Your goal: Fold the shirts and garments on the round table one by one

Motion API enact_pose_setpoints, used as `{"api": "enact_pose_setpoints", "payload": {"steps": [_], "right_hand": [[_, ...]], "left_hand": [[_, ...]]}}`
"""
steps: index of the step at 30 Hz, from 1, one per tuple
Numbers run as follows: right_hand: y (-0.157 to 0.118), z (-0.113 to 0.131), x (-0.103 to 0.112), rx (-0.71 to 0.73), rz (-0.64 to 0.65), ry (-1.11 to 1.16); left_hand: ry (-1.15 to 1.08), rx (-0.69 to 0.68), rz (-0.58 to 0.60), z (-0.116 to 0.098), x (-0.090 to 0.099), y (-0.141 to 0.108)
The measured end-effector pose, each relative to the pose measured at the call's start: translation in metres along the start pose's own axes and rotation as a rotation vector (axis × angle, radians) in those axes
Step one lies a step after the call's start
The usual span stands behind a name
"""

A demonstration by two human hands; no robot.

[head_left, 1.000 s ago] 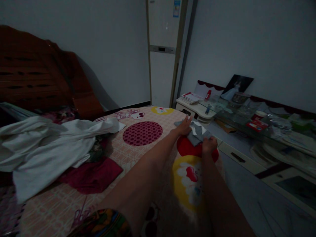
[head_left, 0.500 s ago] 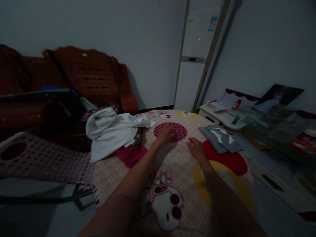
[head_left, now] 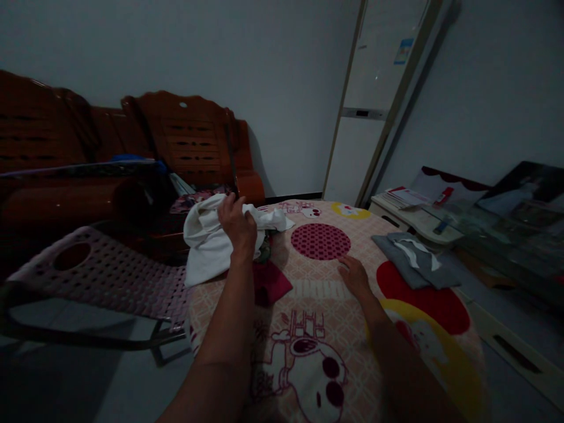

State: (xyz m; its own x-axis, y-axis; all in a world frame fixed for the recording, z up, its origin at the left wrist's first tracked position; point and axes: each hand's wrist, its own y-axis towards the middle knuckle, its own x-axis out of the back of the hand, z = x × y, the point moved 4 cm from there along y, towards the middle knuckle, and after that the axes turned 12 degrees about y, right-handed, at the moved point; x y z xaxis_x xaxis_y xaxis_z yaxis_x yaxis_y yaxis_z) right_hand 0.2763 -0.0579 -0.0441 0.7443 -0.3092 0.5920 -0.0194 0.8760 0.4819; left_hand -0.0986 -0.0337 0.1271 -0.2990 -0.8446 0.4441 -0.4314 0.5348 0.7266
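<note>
A crumpled white garment [head_left: 207,258] lies at the left of the round, patterned tablecloth [head_left: 317,314]. My left hand [head_left: 238,223] is on top of it, with the fingers curled into the fabric. Under and beside the garment show a dark pink cloth [head_left: 271,285] and a bit of green patterned cloth. My right hand [head_left: 356,277] hovers low over the middle of the table, holding nothing, its fingers apart. To its right lies a folded grey garment [head_left: 408,261] with a white stripe.
A pink woven chair [head_left: 127,276] stands at the table's left, in front of a carved wooden sofa [head_left: 189,141]. Beyond the table rises a tall white cabinet-like unit [head_left: 356,153]. A glass-topped stand [head_left: 497,223] with papers is on the right.
My left hand has moved left from the table's middle onto the white garment. My right hand stays near the middle. The view has turned a little to the left.
</note>
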Motion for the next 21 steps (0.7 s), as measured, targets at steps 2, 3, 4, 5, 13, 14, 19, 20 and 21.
{"api": "enact_pose_setpoints", "payload": {"steps": [2, 3, 4, 5, 13, 14, 19, 20, 21], "right_hand": [[0.000, -0.001, 0.000, -0.007, -0.008, 0.019], [0.000, 0.000, 0.000, -0.007, -0.008, 0.027], [0.000, 0.000, 0.001, -0.005, -0.006, 0.033], [0.000, 0.001, 0.001, -0.003, -0.003, 0.038], [0.000, 0.004, 0.002, -0.013, -0.018, 0.055], [0.000, 0.004, 0.002, -0.016, -0.021, 0.059], [-0.001, 0.009, 0.006, -0.033, -0.030, 0.117], [-0.001, 0.011, 0.007, -0.044, -0.038, 0.143], [-0.002, 0.015, 0.009, -0.056, -0.048, 0.176]], "left_hand": [[0.036, 0.069, -0.039, 0.006, 0.009, 0.000], [0.060, 0.100, -0.043, 0.009, 0.013, -0.001], [0.089, 0.129, -0.038, 0.013, 0.015, -0.001], [0.121, 0.160, -0.027, 0.017, 0.017, -0.001], [0.153, 0.265, 0.036, 0.046, 0.019, 0.011], [0.128, 0.269, 0.013, 0.043, 0.021, 0.014], [-0.195, 0.076, -0.218, -0.026, 0.041, 0.010], [-0.310, 0.023, -0.182, -0.046, 0.041, 0.004], [-0.435, -0.028, -0.089, -0.067, 0.039, -0.003]]}}
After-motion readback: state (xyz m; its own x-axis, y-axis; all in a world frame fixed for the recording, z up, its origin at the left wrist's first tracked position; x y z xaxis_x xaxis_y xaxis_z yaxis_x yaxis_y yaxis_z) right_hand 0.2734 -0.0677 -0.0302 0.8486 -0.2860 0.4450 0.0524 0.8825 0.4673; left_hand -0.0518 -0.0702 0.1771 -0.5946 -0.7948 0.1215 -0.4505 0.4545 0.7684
